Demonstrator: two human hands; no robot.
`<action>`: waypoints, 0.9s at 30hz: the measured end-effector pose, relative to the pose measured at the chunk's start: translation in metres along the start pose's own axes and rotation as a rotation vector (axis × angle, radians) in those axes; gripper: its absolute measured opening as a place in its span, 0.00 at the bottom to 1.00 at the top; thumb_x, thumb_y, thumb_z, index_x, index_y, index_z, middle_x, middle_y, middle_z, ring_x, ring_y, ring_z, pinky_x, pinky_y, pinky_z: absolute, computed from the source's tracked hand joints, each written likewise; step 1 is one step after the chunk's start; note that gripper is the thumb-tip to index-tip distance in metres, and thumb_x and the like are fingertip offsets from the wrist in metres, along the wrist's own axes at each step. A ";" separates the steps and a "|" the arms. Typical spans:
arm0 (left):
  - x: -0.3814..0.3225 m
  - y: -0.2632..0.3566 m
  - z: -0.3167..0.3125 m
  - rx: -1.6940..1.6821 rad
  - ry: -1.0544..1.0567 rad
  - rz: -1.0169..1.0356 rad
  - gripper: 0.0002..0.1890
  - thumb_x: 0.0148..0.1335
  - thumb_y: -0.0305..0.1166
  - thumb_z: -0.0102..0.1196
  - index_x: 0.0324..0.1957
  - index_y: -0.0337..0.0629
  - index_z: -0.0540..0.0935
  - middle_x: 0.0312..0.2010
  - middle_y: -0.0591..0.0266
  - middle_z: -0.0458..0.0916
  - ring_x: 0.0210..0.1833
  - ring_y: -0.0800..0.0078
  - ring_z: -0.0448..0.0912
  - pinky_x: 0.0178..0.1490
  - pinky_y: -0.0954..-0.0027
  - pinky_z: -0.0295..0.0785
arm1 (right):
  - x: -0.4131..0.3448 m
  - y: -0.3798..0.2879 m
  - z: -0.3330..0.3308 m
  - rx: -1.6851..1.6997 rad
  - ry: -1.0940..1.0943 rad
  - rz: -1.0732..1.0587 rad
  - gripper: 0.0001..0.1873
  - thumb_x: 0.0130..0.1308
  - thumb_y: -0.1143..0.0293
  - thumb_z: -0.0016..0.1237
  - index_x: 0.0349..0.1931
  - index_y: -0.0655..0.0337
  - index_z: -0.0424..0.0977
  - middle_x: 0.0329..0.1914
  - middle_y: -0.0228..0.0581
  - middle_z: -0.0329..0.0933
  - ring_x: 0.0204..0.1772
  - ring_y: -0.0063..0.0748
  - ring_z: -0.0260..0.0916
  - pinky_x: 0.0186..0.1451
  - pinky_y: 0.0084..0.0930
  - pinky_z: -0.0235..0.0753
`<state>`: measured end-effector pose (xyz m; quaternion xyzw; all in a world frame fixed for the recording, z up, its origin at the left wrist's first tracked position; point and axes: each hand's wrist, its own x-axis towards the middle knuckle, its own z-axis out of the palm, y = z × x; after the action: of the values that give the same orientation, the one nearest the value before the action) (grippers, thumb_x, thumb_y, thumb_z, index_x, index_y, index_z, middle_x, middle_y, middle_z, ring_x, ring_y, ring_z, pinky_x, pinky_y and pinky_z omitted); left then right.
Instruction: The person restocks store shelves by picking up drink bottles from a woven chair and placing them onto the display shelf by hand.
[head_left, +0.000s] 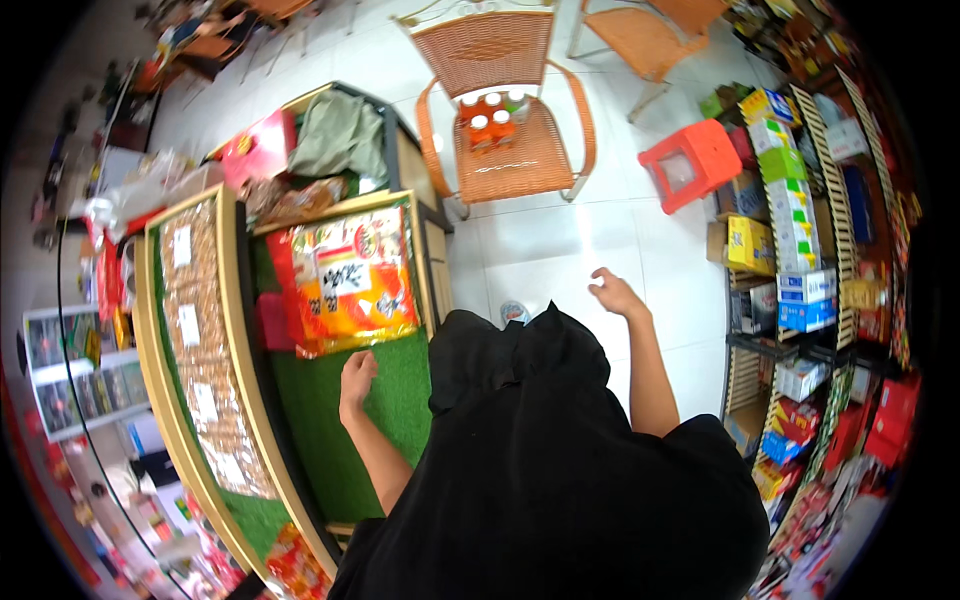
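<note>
My left hand (358, 379) is empty, its fingers loosely curled, over a shelf lined with green artificial turf (322, 420). Just beyond it lies a large orange-and-red plastic food package (352, 292) bearing print. My right hand (616, 292) hangs over the white tiled floor (555, 262), holding nothing, with thumb and fingers apart. Ahead stands a woven rattan armchair (517, 169). Several small bottles with white caps and orange-red contents (491, 129) are grouped on its seat.
A red plastic stool (694, 165) stands right of the armchair. Shelving (814, 150) with stacked boxes runs along the right. On the left, a wooden-edged display rack (236, 300) holds clear packs of brown food (196, 322). A grey-green cloth (341, 135) lies at its far end.
</note>
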<state>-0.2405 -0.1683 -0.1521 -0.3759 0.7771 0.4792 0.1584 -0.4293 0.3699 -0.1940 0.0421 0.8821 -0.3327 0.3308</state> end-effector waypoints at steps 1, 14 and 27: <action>0.014 -0.005 0.004 0.049 0.008 0.027 0.20 0.68 0.41 0.49 0.52 0.34 0.76 0.36 0.60 0.81 0.33 0.77 0.77 0.37 0.75 0.70 | -0.003 -0.007 0.002 0.090 -0.046 0.044 0.24 0.62 0.57 0.47 0.55 0.59 0.68 0.47 0.62 0.77 0.53 0.57 0.73 0.57 0.40 0.71; 0.096 0.064 0.021 0.120 -0.269 -0.085 0.20 0.68 0.40 0.49 0.52 0.33 0.76 0.37 0.54 0.80 0.35 0.72 0.78 0.39 0.72 0.73 | 0.061 -0.072 0.002 0.115 0.006 0.000 0.21 0.63 0.59 0.45 0.53 0.59 0.69 0.39 0.57 0.79 0.48 0.57 0.75 0.53 0.43 0.73; 0.271 0.185 0.106 0.173 -0.375 0.105 0.18 0.64 0.42 0.50 0.45 0.35 0.79 0.31 0.50 0.82 0.35 0.61 0.81 0.40 0.63 0.74 | 0.176 -0.166 -0.061 0.004 -0.196 0.052 0.20 0.62 0.59 0.48 0.51 0.59 0.70 0.38 0.56 0.79 0.47 0.55 0.76 0.51 0.40 0.74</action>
<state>-0.5697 -0.1459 -0.2530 -0.2243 0.7908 0.4798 0.3067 -0.6485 0.2528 -0.1746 0.0327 0.8434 -0.3284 0.4240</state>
